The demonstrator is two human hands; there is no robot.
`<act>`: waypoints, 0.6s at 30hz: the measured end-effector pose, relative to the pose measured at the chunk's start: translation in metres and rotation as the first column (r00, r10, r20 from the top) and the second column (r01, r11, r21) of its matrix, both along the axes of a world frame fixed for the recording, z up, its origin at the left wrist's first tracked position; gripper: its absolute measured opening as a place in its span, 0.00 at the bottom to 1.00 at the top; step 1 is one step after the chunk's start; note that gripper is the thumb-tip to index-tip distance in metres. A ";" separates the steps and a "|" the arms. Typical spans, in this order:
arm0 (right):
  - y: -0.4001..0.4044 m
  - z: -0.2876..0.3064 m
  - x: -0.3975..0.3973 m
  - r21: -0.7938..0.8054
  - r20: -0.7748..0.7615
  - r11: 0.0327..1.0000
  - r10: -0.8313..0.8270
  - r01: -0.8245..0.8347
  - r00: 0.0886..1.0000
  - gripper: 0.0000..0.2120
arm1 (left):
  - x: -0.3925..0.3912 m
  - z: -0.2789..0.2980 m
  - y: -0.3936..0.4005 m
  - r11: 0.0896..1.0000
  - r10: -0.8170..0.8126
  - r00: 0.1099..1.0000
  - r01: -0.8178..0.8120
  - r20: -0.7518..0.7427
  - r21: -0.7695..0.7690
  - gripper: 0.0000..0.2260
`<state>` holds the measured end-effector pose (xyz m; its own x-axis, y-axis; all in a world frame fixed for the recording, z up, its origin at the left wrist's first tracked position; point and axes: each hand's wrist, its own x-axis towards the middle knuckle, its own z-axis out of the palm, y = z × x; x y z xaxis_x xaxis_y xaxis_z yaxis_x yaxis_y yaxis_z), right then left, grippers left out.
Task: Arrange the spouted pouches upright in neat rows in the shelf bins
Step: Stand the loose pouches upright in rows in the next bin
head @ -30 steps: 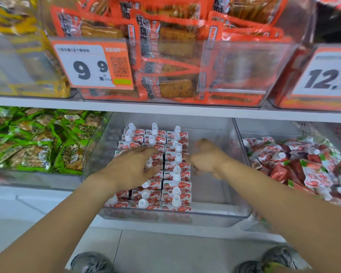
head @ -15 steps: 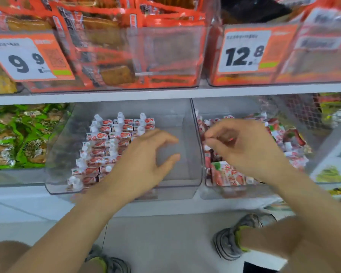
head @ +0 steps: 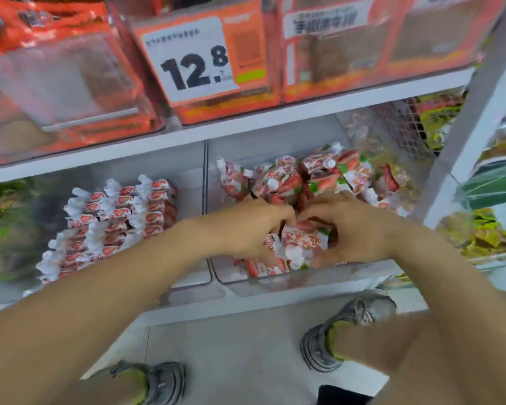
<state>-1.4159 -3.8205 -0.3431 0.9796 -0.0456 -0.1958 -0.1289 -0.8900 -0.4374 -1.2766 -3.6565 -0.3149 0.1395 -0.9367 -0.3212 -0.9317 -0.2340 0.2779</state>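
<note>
Reaching into the right clear bin [head: 310,283], the left hand [head: 247,229] and right hand [head: 352,229] curl together around a strawberry spouted pouch [head: 300,244] among a jumbled heap (blur hides the fingertips). Neat pouch rows [head: 114,226] fill the neighbouring bin; a 12.8 price tag [head: 193,59] hangs above.

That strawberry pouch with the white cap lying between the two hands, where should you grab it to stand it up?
Grip the strawberry pouch by its flat body just behind the white cap, coming down from above. It lies tilted with the cap pointing toward the bin's front wall, so its broad printed side faces up and is free. The left hand and right hand already flank it.
</note>
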 end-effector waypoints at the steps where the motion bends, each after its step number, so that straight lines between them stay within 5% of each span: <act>1: -0.003 -0.003 -0.002 -0.041 0.028 0.999 0.015 -0.014 0.999 0.38 | 0.001 0.003 0.001 1.000 -0.001 1.000 0.001 -0.009 0.004 0.24; 6: 0.001 -0.007 0.002 -0.001 0.105 0.999 -0.048 0.048 0.993 0.45 | 0.016 0.029 0.023 0.970 0.104 0.994 -0.093 0.036 -0.223 0.13; 11: 0.002 0.009 0.005 0.108 0.213 0.994 -0.036 0.013 0.976 0.19 | 0.014 0.034 0.056 0.793 0.351 0.924 -0.378 -0.148 -0.478 0.13; 14: -0.009 0.021 0.003 0.177 0.365 0.969 -0.226 0.170 0.903 0.03 | 0.006 0.026 0.067 0.699 0.385 0.894 -0.444 -0.229 -0.560 0.07; 18: -0.037 0.020 0.009 0.057 0.499 0.836 -0.498 0.546 0.709 0.10 | 0.002 0.021 0.072 0.612 0.387 0.847 -0.531 -0.364 -0.586 0.10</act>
